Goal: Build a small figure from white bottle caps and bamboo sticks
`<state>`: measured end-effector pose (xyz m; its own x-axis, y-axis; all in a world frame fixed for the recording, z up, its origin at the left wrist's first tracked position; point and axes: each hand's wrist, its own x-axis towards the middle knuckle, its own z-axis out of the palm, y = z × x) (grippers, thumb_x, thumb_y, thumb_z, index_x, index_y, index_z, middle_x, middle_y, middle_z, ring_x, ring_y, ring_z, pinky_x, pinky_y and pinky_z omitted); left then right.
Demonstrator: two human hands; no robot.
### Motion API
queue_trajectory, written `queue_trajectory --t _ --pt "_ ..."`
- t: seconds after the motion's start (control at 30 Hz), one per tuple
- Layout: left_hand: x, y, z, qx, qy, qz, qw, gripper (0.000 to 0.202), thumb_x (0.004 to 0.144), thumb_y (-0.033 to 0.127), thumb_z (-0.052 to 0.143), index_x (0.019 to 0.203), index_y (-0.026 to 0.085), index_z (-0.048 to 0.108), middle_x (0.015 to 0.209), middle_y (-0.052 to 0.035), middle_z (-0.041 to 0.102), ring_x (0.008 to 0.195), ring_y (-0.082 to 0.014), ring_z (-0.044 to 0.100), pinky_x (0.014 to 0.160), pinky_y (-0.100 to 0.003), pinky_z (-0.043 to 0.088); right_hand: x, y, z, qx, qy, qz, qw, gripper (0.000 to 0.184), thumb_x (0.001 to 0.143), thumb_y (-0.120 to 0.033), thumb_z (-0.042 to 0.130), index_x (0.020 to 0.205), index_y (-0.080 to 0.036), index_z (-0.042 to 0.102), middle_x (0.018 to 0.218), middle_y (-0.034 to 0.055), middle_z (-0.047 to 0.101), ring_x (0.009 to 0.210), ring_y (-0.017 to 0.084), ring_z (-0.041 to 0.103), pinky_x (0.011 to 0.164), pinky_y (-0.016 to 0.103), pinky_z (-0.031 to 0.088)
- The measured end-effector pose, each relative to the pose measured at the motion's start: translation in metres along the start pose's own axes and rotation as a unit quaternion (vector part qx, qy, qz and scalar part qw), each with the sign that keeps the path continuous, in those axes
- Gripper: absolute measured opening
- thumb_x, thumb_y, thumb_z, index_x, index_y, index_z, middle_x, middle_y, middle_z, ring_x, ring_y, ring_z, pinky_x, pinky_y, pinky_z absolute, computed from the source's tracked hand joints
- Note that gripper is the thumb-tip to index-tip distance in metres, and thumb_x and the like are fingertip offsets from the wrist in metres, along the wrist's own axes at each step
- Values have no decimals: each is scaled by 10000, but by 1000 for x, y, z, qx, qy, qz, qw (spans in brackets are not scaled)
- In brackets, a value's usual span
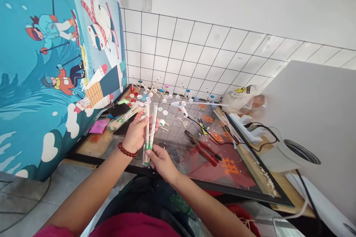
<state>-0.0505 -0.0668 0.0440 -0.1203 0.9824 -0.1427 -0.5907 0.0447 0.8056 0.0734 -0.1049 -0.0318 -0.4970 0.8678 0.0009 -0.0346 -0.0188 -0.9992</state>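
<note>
Several wrapped disposable chopsticks (152, 129), in clear sleeves with green print, stand roughly upright between my two hands above the table's front edge. My left hand (137, 133), with a red bead bracelet at the wrist, is closed around their upper part, thumb in front. Lower down, my right hand (162, 161) pinches the green-printed ends between thumb and fingers. Behind my left hand lies a pile of more wrapped chopsticks (125, 117). Just beyond the held sticks are white bottle caps (165, 112) and a cap with short sticks attached (162, 122).
A white glue gun (180, 108) lies mid-table, its black cord running right. Red-handled pliers (204, 149) and a yellow cutter (203, 127) lie nearby. Small cap-and-stick pieces line the back by the wire grid (194, 50). A power strip (244, 127) sits right; a pink packet (98, 126) left.
</note>
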Motion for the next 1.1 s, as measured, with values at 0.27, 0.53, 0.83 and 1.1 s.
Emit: queue_trajectory --t 0.27,0.53,0.83,1.1 --pt "33 42 -38 126 42 108 985 231 711 279 756 876 128 699 675 -31 667 479 -68 512 411 -175 337 3 -6 -15 -44 30 8 999 483 861 -664 533 855 -184 582 613 -29 591 484 82 430 482 214 332" --pt "59 85 -60 482 146 265 823 192 698 310 720 828 175 678 1018 -129 740 1064 -306 645 863 -375 510 8 -1 -14 -55 26 -16 998 472 898 -642 478 898 -182 588 512 -61 523 481 94 437 529 225 349" --pt "5 -1 0 35 -77 43 995 290 816 454 674 792 180 583 498 39 519 532 -148 615 600 -294 550 2 -3 7 -13 47 -16 999 437 871 -630 499 771 -205 516 489 -79 422 451 83 364 492 229 298" --pt "-20 -18 -4 174 -97 78 977 312 870 530 566 827 221 578 500 51 460 510 -149 542 478 -243 414 9 -42 -34 -107 -14 -20 994 490 824 -658 572 741 -176 602 629 -17 575 513 91 468 513 233 351"
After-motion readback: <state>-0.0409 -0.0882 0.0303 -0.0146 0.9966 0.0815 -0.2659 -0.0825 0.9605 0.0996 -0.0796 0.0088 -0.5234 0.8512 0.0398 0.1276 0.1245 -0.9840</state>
